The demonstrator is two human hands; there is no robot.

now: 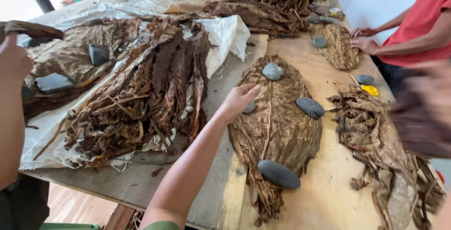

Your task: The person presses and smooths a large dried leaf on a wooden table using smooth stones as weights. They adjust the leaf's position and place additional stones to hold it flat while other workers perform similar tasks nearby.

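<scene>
At the left edge of the tabletop (329,192), a co-worker's hand (13,61) pinches a dark leaf (30,29) above a white sheet (225,33). The sheet carries a big heap of dried brown leaves (150,89) and a few grey stones.

Just right of the heap, near the middle of the tabletop, lies a flat leaf stack (277,131). Its long axis runs from the far edge toward the near edge, with the pale midrib down its centre. The person's left hand (238,99) reaches across from the near edge. Its fingers are pressed together and laid over a small stone (250,107) on the stack's left margin. Whether they grip the stone or only rest on it cannot be told.

Three more stones weigh the stack down: a top stone (273,71) just beyond the fingertips, a right stone (310,107) on the far side of the midrib, and a bottom stone (278,173) toward the near edge. The left hand is the nearer one to all of them.

Further right is a loose leaf pile (371,131) with yellow scissors (369,89) at its far end. The right hand (425,108) hangs at the right edge, well apart from the stack. It is blurred and seems to hold something dark, but its grip cannot be told. Toward the far right corner, another person's hands (364,44) press on a separate leaf.
</scene>
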